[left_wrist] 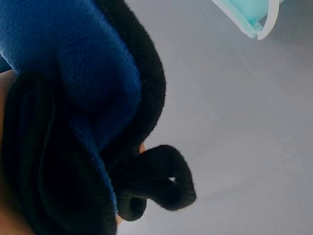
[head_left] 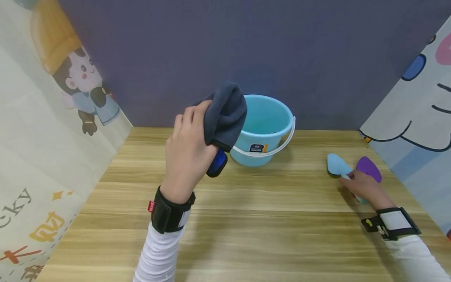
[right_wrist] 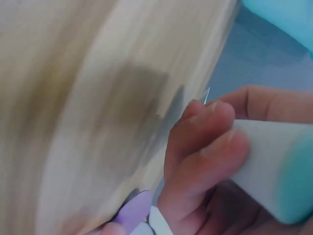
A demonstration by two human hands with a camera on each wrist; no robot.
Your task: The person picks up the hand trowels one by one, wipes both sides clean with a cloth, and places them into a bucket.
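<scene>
Head view: bright enough, even diffuse light (source can't be told), soft shadows on the worktop [head_left: 267, 243], fairly sharp. Left wrist: dimmer, cool grey cast; dark parts of the cloth [left_wrist: 88, 68] sink to near-black, folds hard to read. Right wrist: hazy, wood grain smeared, fingers [right_wrist: 203, 164] and white handle [right_wrist: 264, 164] soft-edged.
</scene>
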